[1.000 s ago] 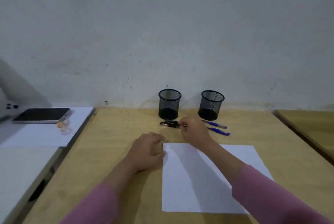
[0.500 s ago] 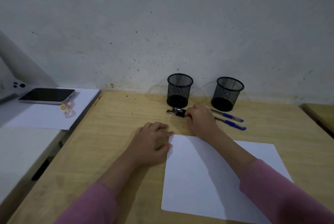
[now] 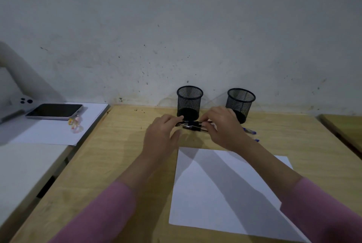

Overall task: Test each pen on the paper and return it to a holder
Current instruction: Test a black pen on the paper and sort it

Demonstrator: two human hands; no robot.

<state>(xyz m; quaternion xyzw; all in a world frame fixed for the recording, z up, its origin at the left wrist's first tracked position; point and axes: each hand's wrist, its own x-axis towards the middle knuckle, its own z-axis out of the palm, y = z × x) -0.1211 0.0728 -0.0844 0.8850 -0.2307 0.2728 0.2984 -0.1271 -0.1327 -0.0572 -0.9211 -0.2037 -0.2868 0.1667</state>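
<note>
Several black pens (image 3: 191, 125) lie bunched on the wooden desk (image 3: 121, 156) just in front of the left black mesh holder (image 3: 189, 100). My right hand (image 3: 222, 126) pinches their right end between fingers and thumb. My left hand (image 3: 161, 137) reaches in from the left; its fingertips touch the pens' left end, and the thumb stays apart below. A second mesh holder (image 3: 241, 101) stands to the right, partly behind my right hand. Two blue pens (image 3: 250, 131) peek out past my right wrist. The white paper (image 3: 225, 193) lies near me under my right forearm.
A lower white table (image 3: 23, 164) adjoins on the left, carrying a sheet of paper (image 3: 49, 133), a dark phone (image 3: 54, 111) and a small yellowish trinket (image 3: 75, 124). A wall rises right behind the holders. Another wooden desk (image 3: 344, 127) shows at the far right.
My left hand left the paper's corner and moved forward to the black pens. My right hand stayed on them. The camera tilted, so the scene sits lower in view.
</note>
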